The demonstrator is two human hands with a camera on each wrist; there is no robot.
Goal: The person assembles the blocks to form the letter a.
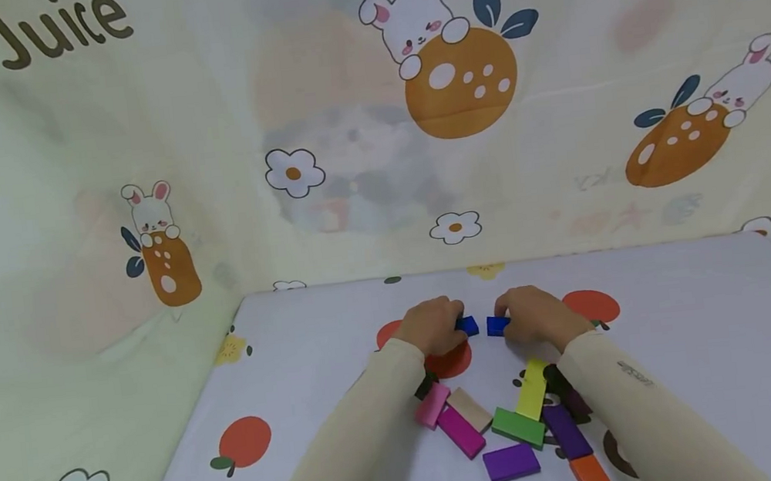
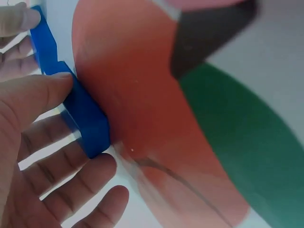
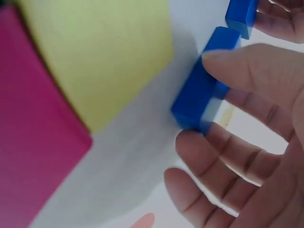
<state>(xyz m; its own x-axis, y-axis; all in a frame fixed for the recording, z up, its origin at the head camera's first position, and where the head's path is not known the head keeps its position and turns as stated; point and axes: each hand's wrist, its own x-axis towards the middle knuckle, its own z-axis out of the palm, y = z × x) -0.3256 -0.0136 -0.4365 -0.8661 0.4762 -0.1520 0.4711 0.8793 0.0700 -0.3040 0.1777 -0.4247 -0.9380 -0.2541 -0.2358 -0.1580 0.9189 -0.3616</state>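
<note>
Near the far side of the table, my left hand point(image 1: 433, 326) pinches a blue rectangular block point(image 1: 469, 327) between thumb and fingers. Opposite it, my right hand point(image 1: 535, 317) holds a second blue block point(image 1: 497, 326) the same way. A small gap separates the two blocks in the head view. The left wrist view shows the thumb on top of the left blue block point(image 2: 90, 116), with fingers along its far side. In the right wrist view, the right blue block point(image 3: 197, 88) lies under the thumb, its far end close to the other block.
Closer to me lie pink point(image 1: 433, 404), magenta point(image 1: 462, 432), beige point(image 1: 470, 410), green point(image 1: 518, 427), yellow point(image 1: 532, 390), purple point(image 1: 511, 463), dark purple point(image 1: 566, 431) and orange point(image 1: 591, 474) blocks. Dark pieces are partly hidden by the sleeves. A printed cloth point(image 1: 309, 317) covers the table.
</note>
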